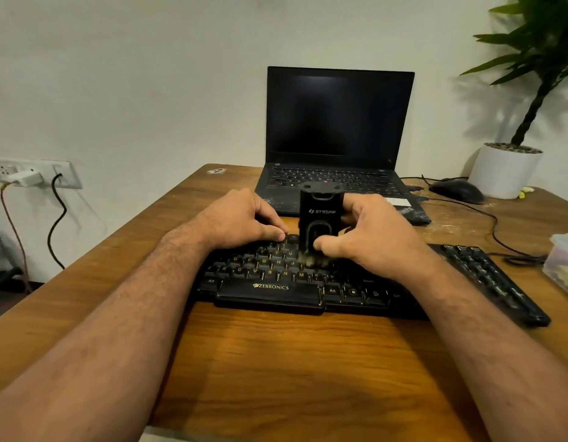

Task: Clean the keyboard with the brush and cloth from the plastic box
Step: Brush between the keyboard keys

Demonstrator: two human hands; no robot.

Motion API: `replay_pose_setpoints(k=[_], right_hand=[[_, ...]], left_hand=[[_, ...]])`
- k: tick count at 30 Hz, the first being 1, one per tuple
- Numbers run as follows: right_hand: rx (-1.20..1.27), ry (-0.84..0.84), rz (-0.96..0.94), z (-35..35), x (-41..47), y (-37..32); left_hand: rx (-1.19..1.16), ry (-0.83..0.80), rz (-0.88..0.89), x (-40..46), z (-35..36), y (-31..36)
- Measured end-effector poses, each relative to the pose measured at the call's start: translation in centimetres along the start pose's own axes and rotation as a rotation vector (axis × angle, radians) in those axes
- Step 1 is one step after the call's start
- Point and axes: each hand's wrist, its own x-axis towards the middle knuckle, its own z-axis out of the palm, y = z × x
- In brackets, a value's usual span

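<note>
On the keyboard (308,282), right hand (371,234) grips upright brush (319,218).

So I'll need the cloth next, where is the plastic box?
The plastic box sits at the table's far right edge, partly cut off, right of the keyboard.

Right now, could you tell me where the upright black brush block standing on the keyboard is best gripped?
Grip the upright black brush block by its flat side faces, low on the body, coming from the right as the right hand does. It stands tall with bristles down on the black keyboard, so a low side pinch likely steadies it.
</note>
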Motion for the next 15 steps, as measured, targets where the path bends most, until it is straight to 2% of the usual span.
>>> replay_pose_setpoints(k=[3, 7, 12, 15], right_hand=[[0.018, 0.087, 0.033, -0.2, 0.1, -0.3], [0.11, -0.052, 0.055, 0.1, -1.1, -0.8], [0.293, -0.127, 0.055, -0.8, -2.5, -0.5], [0.256, -0.137, 0.047, -0.7, -2.3, -0.4]], left_hand=[[0.013, 0.007, -0.006, -0.1, 0.1, 0.1], [0.019, 0.013, 0.006, -0.2, 0.2, 0.0], [0.021, 0.004, 0.014, -0.1, 0.2, 0.1], [0.033, 0.003, 0.032, 0.0, 0.3, 0.3]])
